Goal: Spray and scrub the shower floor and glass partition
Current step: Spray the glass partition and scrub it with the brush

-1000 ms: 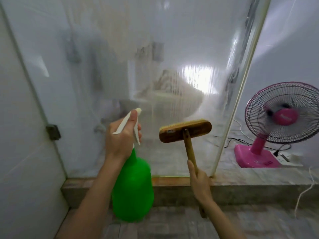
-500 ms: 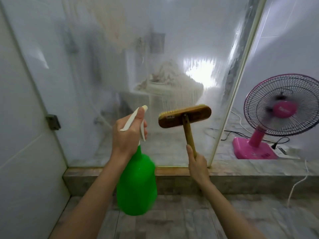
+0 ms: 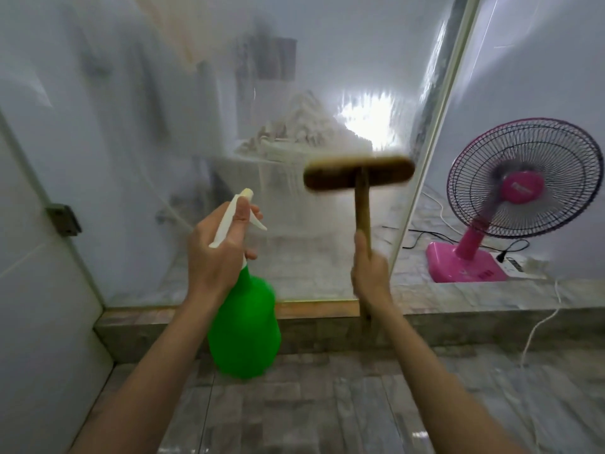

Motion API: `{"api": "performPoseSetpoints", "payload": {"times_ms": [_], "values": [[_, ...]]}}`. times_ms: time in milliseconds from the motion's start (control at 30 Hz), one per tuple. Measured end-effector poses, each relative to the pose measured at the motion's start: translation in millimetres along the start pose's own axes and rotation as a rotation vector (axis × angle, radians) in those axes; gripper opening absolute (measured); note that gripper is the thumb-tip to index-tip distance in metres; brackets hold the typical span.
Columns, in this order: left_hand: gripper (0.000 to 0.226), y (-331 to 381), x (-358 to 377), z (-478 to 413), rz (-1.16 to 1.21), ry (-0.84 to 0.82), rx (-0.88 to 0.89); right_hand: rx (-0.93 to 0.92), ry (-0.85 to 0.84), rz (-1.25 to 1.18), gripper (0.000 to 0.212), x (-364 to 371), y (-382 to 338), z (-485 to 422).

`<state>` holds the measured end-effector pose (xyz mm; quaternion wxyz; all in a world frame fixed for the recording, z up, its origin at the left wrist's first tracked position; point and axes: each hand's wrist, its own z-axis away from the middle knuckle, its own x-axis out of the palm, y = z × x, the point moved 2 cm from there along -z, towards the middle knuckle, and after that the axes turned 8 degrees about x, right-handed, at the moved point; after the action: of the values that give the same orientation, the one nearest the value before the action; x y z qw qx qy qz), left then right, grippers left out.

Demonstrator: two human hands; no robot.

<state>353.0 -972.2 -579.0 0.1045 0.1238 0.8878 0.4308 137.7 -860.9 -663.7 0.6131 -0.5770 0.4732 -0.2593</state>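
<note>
Hinge: a dark metal hinge (image 3: pixel 64 220) sits on the left edge of the glass, beside the white tiled wall (image 3: pixel 39 322).
Glass partition: the glass partition (image 3: pixel 131 142) stands upright on a stone kerb (image 3: pixel 314 326), cloudy and streaked; what lies behind it is blurred.
Left hand: the left hand (image 3: pixel 217 253) is raised before the glass, its fingers (image 3: pixel 251 254) grasping the bottle's white trigger head, thumb on top.
Spray bottle: the green spray bottle (image 3: pixel 244 329) hangs from that hand in the air in front of the kerb, nozzle towards the glass.
Brush: the wooden brush (image 3: pixel 358 174) is held high near the partition's right edge, head level and blurred; whether its bristles touch the glass cannot be told.
Right hand: the right hand (image 3: pixel 370 276) is clenched round the lower handle, thumb along the shaft.
Shower floor: the shower floor (image 3: pixel 360 414), grey-brown stone tiles, lies below both arms.
Fan: a pink fan (image 3: pixel 520 191) stands beyond the kerb, right of the glass, with a white cord (image 3: pixel 537 326) trailing down.
</note>
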Motion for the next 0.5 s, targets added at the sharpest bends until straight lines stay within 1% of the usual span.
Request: {"api": "performPoseSetpoints", "payload": {"times_ms": [67,100,167,267,300,333,367,433,500], "values": [[0.029,-3.7,5.9,1.5,-0.001,-0.036,-0.008,-0.066,0.037,-0.067,0.053,-8.2,-46.5,-22.1],[0.029,-4.1,8.3,2.4,0.012,-0.051,-0.016,-0.085,0.049,-0.108,0.053,-11.4,-48.9,-25.7],[0.028,-5.2,10.4,2.7,0.050,-0.064,-0.035,-0.047,0.058,-0.088,0.054,-12.4,-6.5,-18.1],[0.031,-10.7,12.3,2.5,0.098,-0.066,-0.084,0.120,-0.022,-0.061,0.065,-6.8,93.8,29.2],[0.035,-12.3,12.8,2.8,0.106,-0.057,-0.104,0.139,-0.048,-0.048,0.067,-6.2,109.0,40.4],[0.036,-14.4,13.3,3.6,0.115,-0.046,-0.124,0.137,-0.055,-0.026,0.066,-6.7,107.3,42.7],[0.036,-16.8,13.5,4.7,0.125,-0.040,-0.144,0.124,-0.057,-0.023,0.062,-7.6,90.0,37.3],[0.033,-22.5,13.2,5.4,0.125,-0.051,-0.158,0.049,-0.021,-0.022,0.054,-8.9,28.7,12.4],[0.032,-29.7,11.6,5.7,0.097,-0.065,-0.147,-0.016,0.022,-0.071,0.052,-6.9,-34.9,-12.0]]}}
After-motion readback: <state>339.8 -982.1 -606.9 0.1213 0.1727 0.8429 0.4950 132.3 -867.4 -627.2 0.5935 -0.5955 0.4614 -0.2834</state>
